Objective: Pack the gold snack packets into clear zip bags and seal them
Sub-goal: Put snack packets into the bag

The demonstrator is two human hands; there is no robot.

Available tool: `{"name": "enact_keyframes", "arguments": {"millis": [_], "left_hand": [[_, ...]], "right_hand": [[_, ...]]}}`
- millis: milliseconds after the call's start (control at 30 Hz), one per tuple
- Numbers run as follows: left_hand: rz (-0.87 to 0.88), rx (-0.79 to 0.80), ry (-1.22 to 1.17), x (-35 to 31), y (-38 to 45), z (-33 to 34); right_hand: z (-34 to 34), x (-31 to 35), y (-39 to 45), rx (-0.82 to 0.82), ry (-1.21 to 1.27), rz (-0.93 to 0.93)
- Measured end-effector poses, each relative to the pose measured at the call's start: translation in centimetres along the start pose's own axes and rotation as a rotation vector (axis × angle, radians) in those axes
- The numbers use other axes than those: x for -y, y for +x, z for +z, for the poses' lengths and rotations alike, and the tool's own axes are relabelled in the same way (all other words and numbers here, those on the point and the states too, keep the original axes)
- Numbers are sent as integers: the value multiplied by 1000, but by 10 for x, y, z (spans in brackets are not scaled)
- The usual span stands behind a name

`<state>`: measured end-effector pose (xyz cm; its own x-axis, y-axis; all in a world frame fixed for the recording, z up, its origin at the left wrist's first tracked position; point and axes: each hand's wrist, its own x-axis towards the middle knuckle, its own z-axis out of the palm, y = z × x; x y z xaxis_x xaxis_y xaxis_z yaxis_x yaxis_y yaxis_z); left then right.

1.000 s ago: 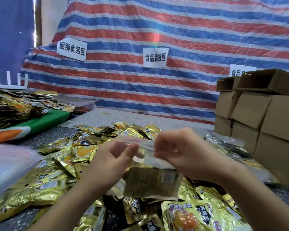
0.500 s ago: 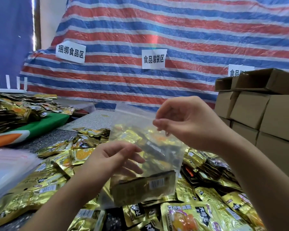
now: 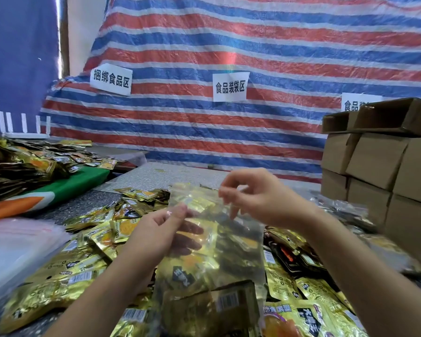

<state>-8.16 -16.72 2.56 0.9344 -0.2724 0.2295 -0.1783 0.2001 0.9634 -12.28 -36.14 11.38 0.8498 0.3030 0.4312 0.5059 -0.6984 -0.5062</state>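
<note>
Clear zip bag (image 3: 212,242) is hanging between both hands, left hand (image 3: 156,235) pinching its edge, right hand (image 3: 260,198) pinching its mouth; sealing wants fingers sliding evenly along the strip.

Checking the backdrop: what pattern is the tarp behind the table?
Red, blue and white horizontal stripes on the tarp, clearest in the head view.

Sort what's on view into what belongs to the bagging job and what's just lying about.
Job in hand:
- clear zip bag, pinched by left hand and right hand
- gold packet inside it
- loose gold packets
- empty bag stack

Lying about:
- cardboard boxes
- paper signs
- striped tarp
</note>
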Motion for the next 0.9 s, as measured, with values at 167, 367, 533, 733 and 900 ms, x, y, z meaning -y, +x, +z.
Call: {"name": "enact_keyframes", "arguments": {"millis": [167,367,533,733,900], "left_hand": [[31,-11,13,3,3,-4],[2,13,-52,3,7,-8],[42,40,-4,2,5,-8],[78,29,56,2,3,-5],[75,36,53,1,2,-8]], "right_hand": [[-29,-30,24,-384,78,185],[-12,-101,33,37,-424,474],[24,-127,30,252,-600,478],[42,-141,28,130,-624,431],[35,-124,21,126,-627,324]]}}
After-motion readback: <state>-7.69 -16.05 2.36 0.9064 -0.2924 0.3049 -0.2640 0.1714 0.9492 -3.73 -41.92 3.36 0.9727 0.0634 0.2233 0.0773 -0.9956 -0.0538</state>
